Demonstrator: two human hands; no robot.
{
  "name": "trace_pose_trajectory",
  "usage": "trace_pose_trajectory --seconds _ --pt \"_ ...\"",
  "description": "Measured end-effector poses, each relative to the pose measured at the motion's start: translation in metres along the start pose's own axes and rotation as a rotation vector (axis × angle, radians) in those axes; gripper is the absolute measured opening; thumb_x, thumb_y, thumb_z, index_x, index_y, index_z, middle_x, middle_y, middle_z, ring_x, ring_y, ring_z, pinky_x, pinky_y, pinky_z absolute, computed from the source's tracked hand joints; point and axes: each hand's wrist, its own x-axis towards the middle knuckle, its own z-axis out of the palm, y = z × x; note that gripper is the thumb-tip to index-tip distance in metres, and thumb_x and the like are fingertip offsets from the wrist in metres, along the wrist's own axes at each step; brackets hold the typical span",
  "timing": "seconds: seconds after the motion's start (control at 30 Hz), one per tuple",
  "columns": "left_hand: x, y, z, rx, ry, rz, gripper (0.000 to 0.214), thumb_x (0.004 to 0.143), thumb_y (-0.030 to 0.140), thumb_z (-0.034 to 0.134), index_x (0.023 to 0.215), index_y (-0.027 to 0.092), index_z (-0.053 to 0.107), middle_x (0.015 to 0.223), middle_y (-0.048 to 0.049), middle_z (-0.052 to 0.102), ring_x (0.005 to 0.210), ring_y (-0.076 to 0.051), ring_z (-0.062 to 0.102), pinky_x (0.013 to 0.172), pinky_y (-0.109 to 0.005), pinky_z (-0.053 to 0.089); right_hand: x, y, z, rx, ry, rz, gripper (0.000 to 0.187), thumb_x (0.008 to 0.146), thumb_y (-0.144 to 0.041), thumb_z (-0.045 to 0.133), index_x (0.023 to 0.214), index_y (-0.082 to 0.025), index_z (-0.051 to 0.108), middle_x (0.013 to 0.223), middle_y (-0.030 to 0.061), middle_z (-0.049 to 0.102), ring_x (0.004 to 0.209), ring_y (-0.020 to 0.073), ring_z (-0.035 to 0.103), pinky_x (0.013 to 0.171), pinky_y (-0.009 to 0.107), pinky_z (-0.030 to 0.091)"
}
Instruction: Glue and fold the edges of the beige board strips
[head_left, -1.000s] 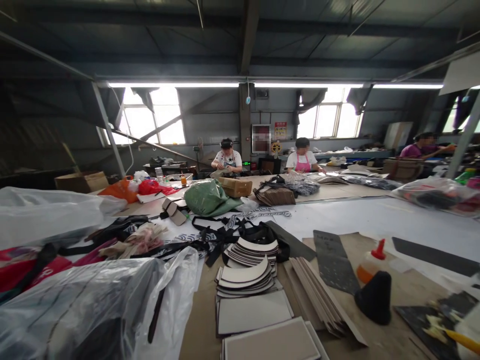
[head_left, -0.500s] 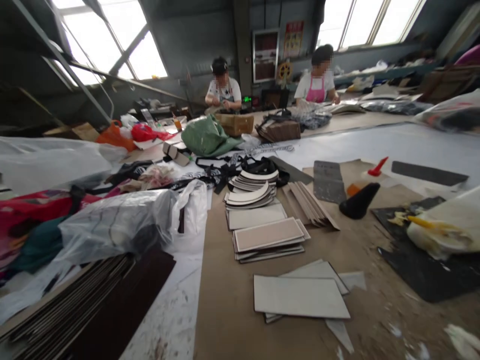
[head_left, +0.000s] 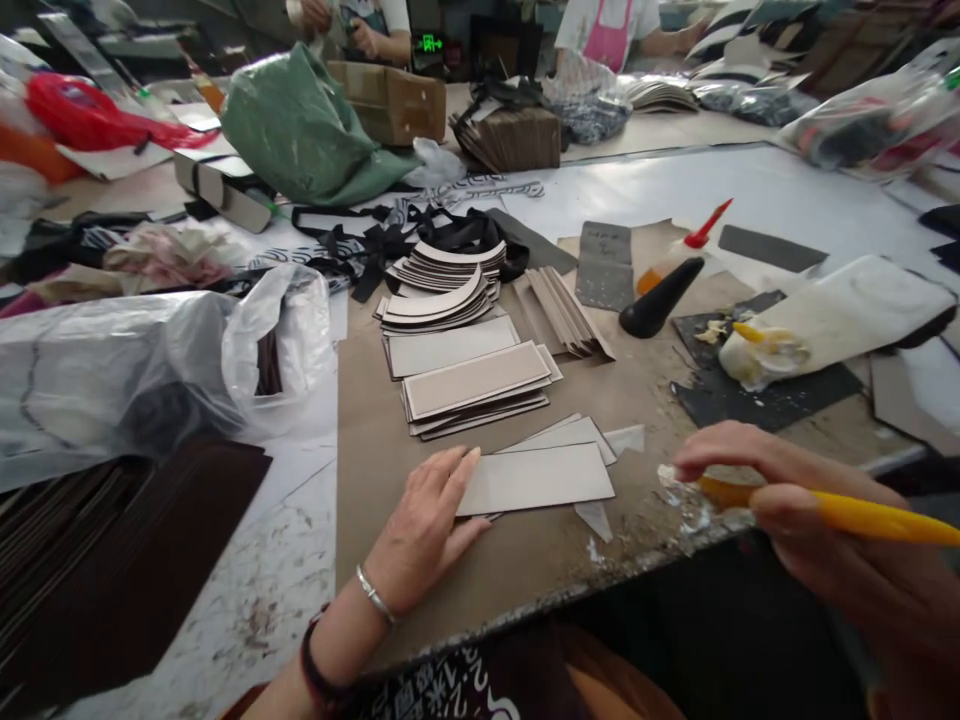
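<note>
My left hand (head_left: pixel 424 520) lies flat with fingers stretched out, its tips touching the left end of a grey cardboard strip (head_left: pixel 536 478) on the brown paper sheet (head_left: pixel 375 420). My right hand (head_left: pixel 817 530) is closed around a yellow-handled glue brush (head_left: pixel 825 508), whose wet tip rests near the table's front edge, just right of the strip. More grey strips (head_left: pixel 476 385) are stacked behind, with curved pieces (head_left: pixel 442 285) farther back.
A white glue bag (head_left: pixel 840 318) lies on a black mat at right, beside a black cone (head_left: pixel 660 300) and an orange glue bottle (head_left: pixel 679 250). Clear plastic bags (head_left: pixel 142 350) and dark boards (head_left: pixel 112 560) fill the left. Two other people work at the far side.
The view has tilted down from the hall to the near table. Both my hands have come into view, the left on the strip and the right holding the brush.
</note>
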Motion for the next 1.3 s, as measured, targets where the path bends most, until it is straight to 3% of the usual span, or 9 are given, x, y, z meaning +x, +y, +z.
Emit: trace_pose_trajectory --seconds 0.13,0.4,0.6,0.73,0.97,1.13,1.3 --pt "-0.004 -0.004 0.019 -0.037 0.011 -0.035 0.064 0.082 0.030 0.059 0.137 0.016 0.029 0.118 -0.0145 0.053 0.110 -0.027 0.049 0.095 -0.046 0.045 0.012 0.011 0.007 -0.002 -0.062 0.019 0.042 0.093 -0.052 0.027 0.092 -0.027 0.061 0.088 0.0062 0.063 0.084 0.0205 0.059 0.069 0.032 0.048" --pt "-0.004 0.016 0.028 -0.052 0.079 -0.135 0.063 0.080 0.028 0.062 0.134 0.018 0.032 0.114 -0.0135 0.052 0.107 -0.027 0.048 0.091 -0.047 0.046 -0.006 0.015 0.004 0.020 0.064 0.277 0.050 0.088 -0.061 0.030 0.085 -0.023 0.063 0.071 0.0057 0.061 0.062 0.0182 0.057 0.052 0.028 0.045" --pt "-0.009 0.018 0.031 -0.114 0.143 -0.189 0.059 0.082 0.026 0.059 0.134 0.017 0.032 0.123 -0.0141 0.047 0.116 -0.025 0.043 0.099 -0.045 0.041 -0.007 0.013 0.014 0.372 0.139 0.447 0.041 0.083 -0.063 0.043 0.088 -0.027 0.062 0.076 0.0043 0.064 0.051 0.0166 0.053 0.043 0.029 0.045" --pt "-0.014 0.013 0.028 -0.179 0.154 -0.214 0.058 0.082 0.026 0.058 0.133 0.017 0.033 0.123 -0.0128 0.049 0.116 -0.023 0.045 0.100 -0.042 0.041 -0.010 0.009 0.035 0.438 0.082 0.492 0.023 0.079 -0.044 0.062 0.090 -0.023 0.062 0.080 0.0031 0.064 0.055 0.0136 0.056 0.050 0.026 0.050" --pt "-0.017 0.000 0.034 -0.209 0.153 -0.149 0.070 0.080 0.037 0.062 0.137 0.018 0.026 0.120 -0.0136 0.053 0.111 -0.024 0.050 0.096 -0.045 0.044 -0.008 -0.024 0.090 0.509 -0.004 0.350 0.016 0.083 -0.036 0.059 0.088 -0.021 0.062 0.091 0.0051 0.065 0.068 0.0151 0.062 0.060 0.027 0.054" --pt "-0.015 -0.008 0.037 -0.227 0.148 -0.098 0.078 0.075 0.042 0.065 0.138 0.018 0.025 0.117 -0.0139 0.054 0.107 -0.025 0.052 0.092 -0.045 0.046 -0.001 -0.038 0.126 0.595 -0.012 0.332 0.017 0.084 -0.037 0.058 0.084 -0.020 0.060 0.086 0.0042 0.066 0.060 0.0133 0.060 0.059 0.028 0.054" --pt "-0.015 -0.015 0.040 -0.235 0.140 -0.068 0.073 0.077 0.035 0.065 0.137 0.019 0.026 0.116 -0.0126 0.055 0.105 -0.025 0.052 0.092 -0.044 0.046 0.001 -0.024 0.129 0.447 0.081 0.375 0.023 0.082 -0.041 0.059 0.081 -0.018 0.059 0.079 0.0046 0.064 0.056 0.0137 0.058 0.056 0.029 0.052"
